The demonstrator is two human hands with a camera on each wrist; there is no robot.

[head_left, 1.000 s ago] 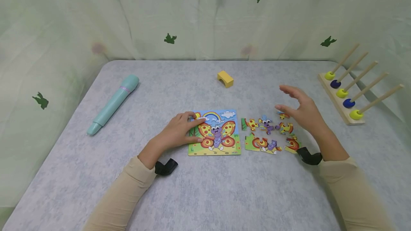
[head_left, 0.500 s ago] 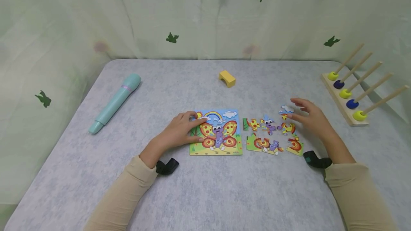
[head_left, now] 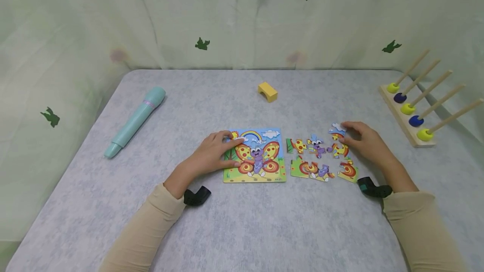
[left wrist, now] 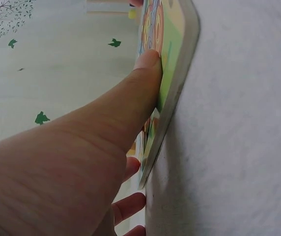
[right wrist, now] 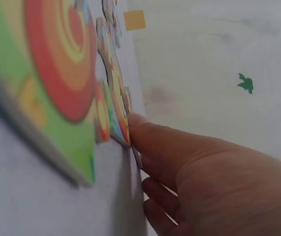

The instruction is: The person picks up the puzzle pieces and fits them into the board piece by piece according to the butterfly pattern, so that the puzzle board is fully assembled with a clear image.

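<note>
My left hand rests on the left side of a butterfly puzzle board. Its thumb and forefinger lie spread over the picture; the left wrist view shows the thumb pressing near the board's edge. Right of the board lie several loose puzzle pieces in rows, among them a purple-head piece and a red-spiral corner piece. My right hand is at the cloud piece at the top right, its thumb and forefinger pinching that piece's right side. The right wrist view partly hides this piece behind the thumb.
A yellow arch block stands behind the board. On the left lies a mint-green microphone-shaped toy. A wooden peg rack with yellow and blue beads stands at the right edge. A pale curtain hangs behind the table.
My right hand has come down from above the pieces to the cloud piece, its thumb and forefinger closing in on it. My left hand stays on the board.
</note>
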